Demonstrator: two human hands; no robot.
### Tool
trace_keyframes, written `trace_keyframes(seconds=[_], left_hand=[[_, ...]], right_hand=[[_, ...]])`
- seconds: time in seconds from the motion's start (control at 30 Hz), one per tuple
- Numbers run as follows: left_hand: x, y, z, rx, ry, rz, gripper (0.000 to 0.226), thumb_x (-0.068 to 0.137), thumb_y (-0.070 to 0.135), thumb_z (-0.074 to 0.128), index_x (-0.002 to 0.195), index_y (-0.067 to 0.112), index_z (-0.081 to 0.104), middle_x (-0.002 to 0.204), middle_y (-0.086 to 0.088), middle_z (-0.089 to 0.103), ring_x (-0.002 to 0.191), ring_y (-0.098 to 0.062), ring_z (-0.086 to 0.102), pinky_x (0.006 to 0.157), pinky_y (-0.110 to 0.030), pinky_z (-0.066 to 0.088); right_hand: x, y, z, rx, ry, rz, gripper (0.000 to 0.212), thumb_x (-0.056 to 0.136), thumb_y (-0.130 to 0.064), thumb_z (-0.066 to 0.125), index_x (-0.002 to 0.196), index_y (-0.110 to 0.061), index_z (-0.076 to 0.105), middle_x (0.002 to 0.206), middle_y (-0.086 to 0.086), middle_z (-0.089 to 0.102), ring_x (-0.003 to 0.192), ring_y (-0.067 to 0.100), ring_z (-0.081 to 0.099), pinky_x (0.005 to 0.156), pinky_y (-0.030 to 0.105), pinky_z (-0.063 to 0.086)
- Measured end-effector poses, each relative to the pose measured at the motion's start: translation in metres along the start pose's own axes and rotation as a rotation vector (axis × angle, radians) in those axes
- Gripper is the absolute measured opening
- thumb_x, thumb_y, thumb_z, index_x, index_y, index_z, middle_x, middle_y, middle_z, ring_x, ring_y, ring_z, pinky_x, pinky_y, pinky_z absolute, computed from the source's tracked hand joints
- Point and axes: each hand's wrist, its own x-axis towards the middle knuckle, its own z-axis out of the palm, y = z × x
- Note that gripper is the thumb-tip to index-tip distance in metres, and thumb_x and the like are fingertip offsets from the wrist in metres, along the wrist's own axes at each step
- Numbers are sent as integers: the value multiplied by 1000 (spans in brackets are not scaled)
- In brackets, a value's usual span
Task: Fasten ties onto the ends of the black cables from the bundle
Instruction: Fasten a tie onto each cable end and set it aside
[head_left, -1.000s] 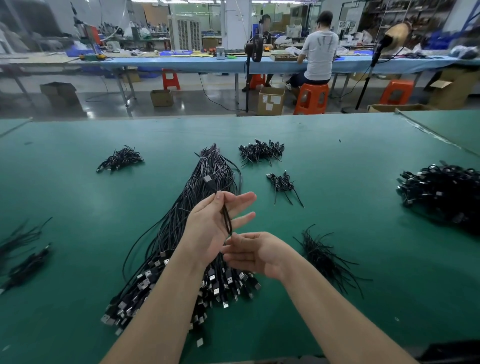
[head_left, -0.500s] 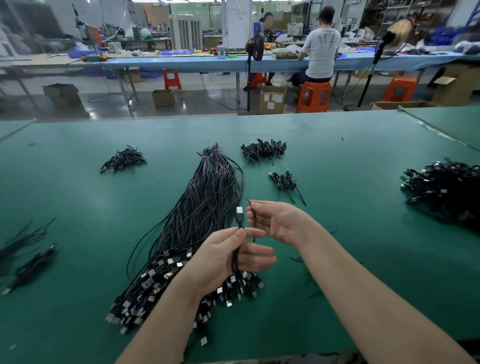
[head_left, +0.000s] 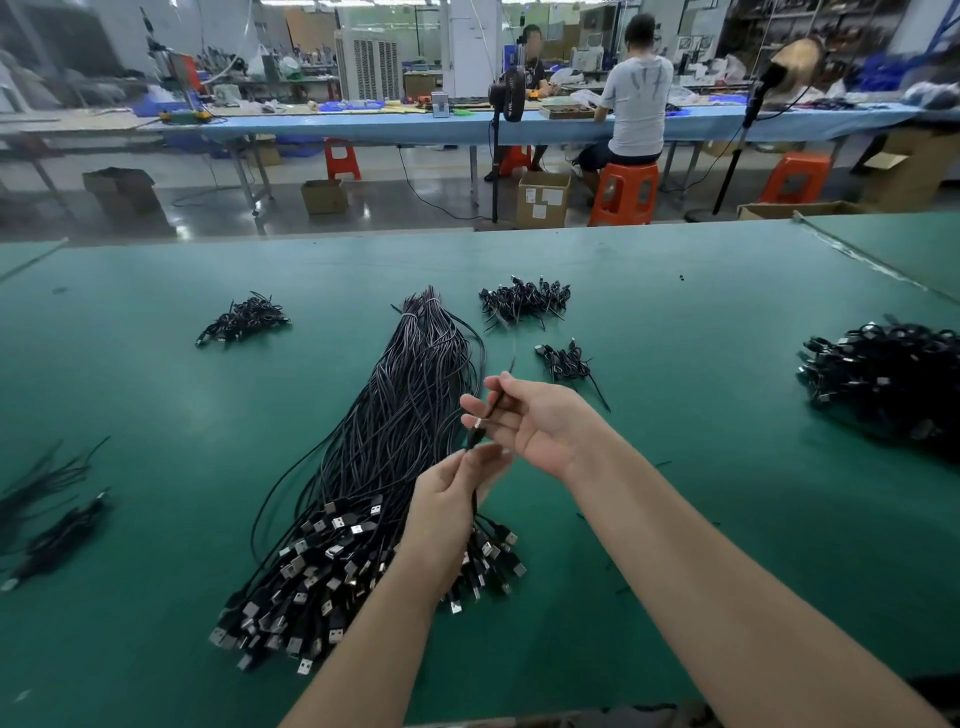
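A big bundle of black cables (head_left: 395, 457) lies on the green table (head_left: 701, 338), its USB plugs fanned out toward me. My left hand (head_left: 457, 499) pinches one black cable just below its plug end (head_left: 475, 434), lifted above the bundle. My right hand (head_left: 535, 421) pinches a thin black tie (head_left: 496, 402) between thumb and fingers, and the tie's lower end meets the plug end. The two hands sit close together, right above left.
Small heaps of tied cables lie at the left (head_left: 241, 322), behind the bundle (head_left: 524, 299) and to its right (head_left: 566, 361). A large black pile (head_left: 883, 374) sits at the right edge. Loose ties lie at the far left (head_left: 47, 499). People work at a far bench.
My right hand has come up from the table holding a tie and turned palm toward me. My left hand has shifted the plug end up against it. The head view has moved slightly.
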Motion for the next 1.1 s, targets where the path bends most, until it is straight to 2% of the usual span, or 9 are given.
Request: trace_keyframes(seconds=[0.17,0.3,0.4,0.47,0.6,0.77,0.93,1.0,1.1], left_hand=[[4,0,4,-171,78,73,33,109,18,40,121,6,68,125,-10,71,124,-19,63,109,-32,45],[12,10,9,-278,291,7,33,109,15,41,105,8,73,108,-11,76,110,-23,71,97,-38,53],[17,17,6,-299,398,-12,34,109,17,41,100,5,71,96,-11,78,99,-27,74,86,-34,57],[18,19,5,-348,418,-34,33,109,20,40,105,2,68,97,-13,78,99,-28,74,88,-36,57],[23,26,-1,-456,424,-18,31,110,19,36,109,-1,59,106,-21,75,100,-32,74,85,-41,59],[32,51,-14,-604,401,41,30,111,17,27,101,3,51,101,-28,73,95,-41,74,70,-43,63],[19,59,-5,-521,244,46,32,111,20,28,99,6,55,106,-27,73,96,-41,73,67,-37,61],[14,61,-3,-466,188,70,33,111,21,31,101,5,58,108,-26,73,95,-39,74,66,-35,61],[7,62,0,-358,113,77,33,109,21,37,110,0,62,104,-23,74,81,-31,76,61,-32,60]], right_hand=[[-5,2,3,87,8,-22,29,107,-11,43,87,1,59,73,12,58,78,29,73,81,45,61],[-12,18,2,82,-33,31,27,107,-9,42,90,1,60,75,15,68,84,29,75,80,41,62],[-16,30,-3,86,-43,98,25,106,-7,43,95,4,62,89,22,73,81,29,75,74,37,64],[-17,35,-6,66,-17,123,22,105,-6,46,99,4,64,87,20,74,72,26,75,65,32,64],[-18,48,-15,41,55,198,17,101,-7,56,109,3,67,95,17,77,73,23,76,56,30,61],[-19,67,-31,111,115,358,16,100,-5,54,97,3,67,85,13,77,68,22,76,51,28,58],[-11,74,-29,153,74,420,17,101,-4,53,96,6,66,83,15,76,66,24,76,48,29,58],[-8,71,-28,138,57,429,23,100,-5,56,88,9,70,83,16,76,65,23,75,48,29,58],[-3,68,-30,76,38,433,38,101,-7,56,72,10,73,79,16,75,63,21,75,49,28,58]])
